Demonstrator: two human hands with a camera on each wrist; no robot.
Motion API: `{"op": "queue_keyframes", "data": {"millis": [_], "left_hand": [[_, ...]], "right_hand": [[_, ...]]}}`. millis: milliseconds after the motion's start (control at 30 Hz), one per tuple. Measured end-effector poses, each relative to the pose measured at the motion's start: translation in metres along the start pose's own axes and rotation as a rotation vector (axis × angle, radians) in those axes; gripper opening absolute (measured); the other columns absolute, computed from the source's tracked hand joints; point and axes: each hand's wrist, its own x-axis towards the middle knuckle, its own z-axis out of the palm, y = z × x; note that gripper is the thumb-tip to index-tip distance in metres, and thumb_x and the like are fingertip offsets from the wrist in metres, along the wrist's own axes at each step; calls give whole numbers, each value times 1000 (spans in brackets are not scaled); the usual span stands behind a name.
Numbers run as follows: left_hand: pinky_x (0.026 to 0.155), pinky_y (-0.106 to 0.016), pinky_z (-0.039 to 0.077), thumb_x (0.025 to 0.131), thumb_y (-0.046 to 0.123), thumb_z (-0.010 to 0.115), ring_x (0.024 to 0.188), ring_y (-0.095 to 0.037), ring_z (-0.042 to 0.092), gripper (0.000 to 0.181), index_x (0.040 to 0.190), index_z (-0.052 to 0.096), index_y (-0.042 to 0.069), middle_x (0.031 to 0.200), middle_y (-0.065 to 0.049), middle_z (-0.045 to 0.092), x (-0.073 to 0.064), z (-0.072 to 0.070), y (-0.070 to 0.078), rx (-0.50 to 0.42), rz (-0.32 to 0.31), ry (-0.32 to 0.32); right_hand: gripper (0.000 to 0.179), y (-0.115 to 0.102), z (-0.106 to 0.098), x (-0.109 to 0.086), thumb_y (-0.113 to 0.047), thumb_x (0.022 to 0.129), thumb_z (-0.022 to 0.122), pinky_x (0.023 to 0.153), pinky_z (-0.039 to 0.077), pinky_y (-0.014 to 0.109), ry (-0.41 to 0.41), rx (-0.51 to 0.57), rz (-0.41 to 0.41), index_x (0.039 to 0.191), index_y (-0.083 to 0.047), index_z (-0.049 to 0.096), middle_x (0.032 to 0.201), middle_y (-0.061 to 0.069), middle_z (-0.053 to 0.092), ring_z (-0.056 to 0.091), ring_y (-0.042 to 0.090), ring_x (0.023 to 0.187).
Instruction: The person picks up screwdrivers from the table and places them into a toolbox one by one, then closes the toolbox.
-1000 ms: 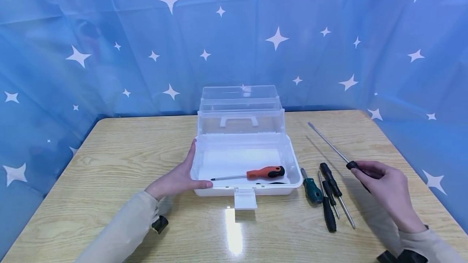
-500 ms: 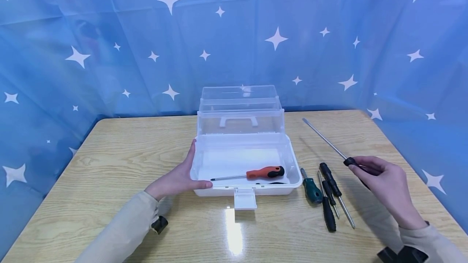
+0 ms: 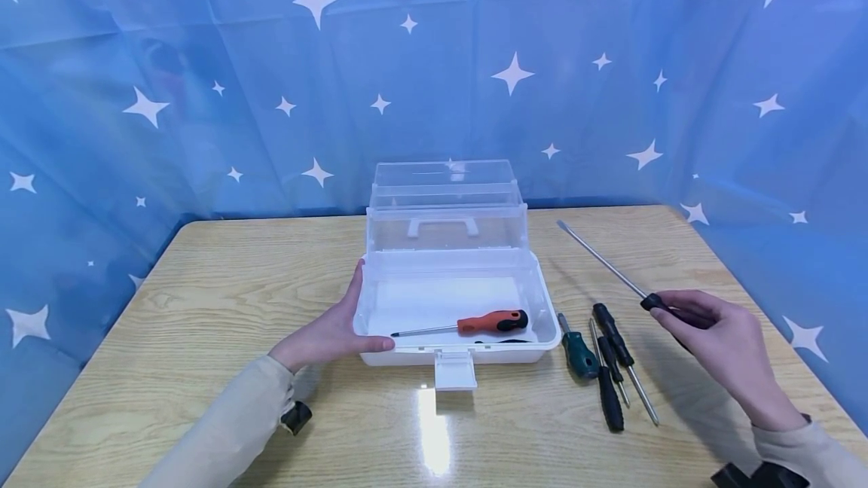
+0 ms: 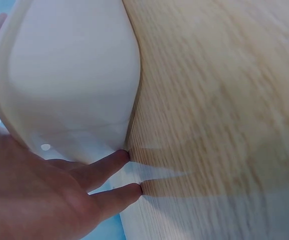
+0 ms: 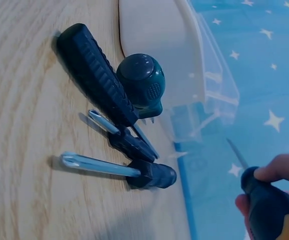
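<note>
My left hand (image 3: 328,333) steadies the left front corner of a white plastic toolbox (image 3: 414,292), thumb along the front rim, other fingers straight against the left side. In the left wrist view those fingertips (image 4: 122,156) touch the box's base by the table. Inside the toolbox lies an orange-and-black screwdriver (image 3: 484,322), with a dark thing mostly hidden behind the front wall. My right hand (image 3: 722,341) grips a long screwdriver (image 3: 603,258) by its dark handle, raised over the table, shaft pointing far left. The right wrist view shows a yellow-orange patch on that handle (image 5: 272,210).
Right of the box lie a green-handled screwdriver (image 3: 580,352) and several black-handled screwdrivers (image 3: 610,398), close together. The clear lid (image 3: 444,194) stands raised at the back, and the white latch (image 3: 455,371) hangs at the front. A blue star-patterned curtain (image 3: 434,81) borders the table (image 3: 224,285).
The long screwdriver in my right hand has shifted slightly left, its tip moving towards the box. My left hand and the toolbox have stayed put.
</note>
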Motion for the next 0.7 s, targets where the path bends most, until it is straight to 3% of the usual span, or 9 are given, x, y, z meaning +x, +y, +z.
{"op": "queue_keyframes", "data": {"millis": [700], "left_hand": [[107, -59, 21, 78, 38, 81, 142, -39, 11, 129, 150, -24, 22, 159, -15, -9, -1, 0, 2, 32, -29, 1]], "right_hand": [[28, -11, -12, -1, -14, 87, 74, 57, 48, 16, -26, 21, -35, 113, -5, 71, 91, -22, 68, 64, -6, 78]]}}
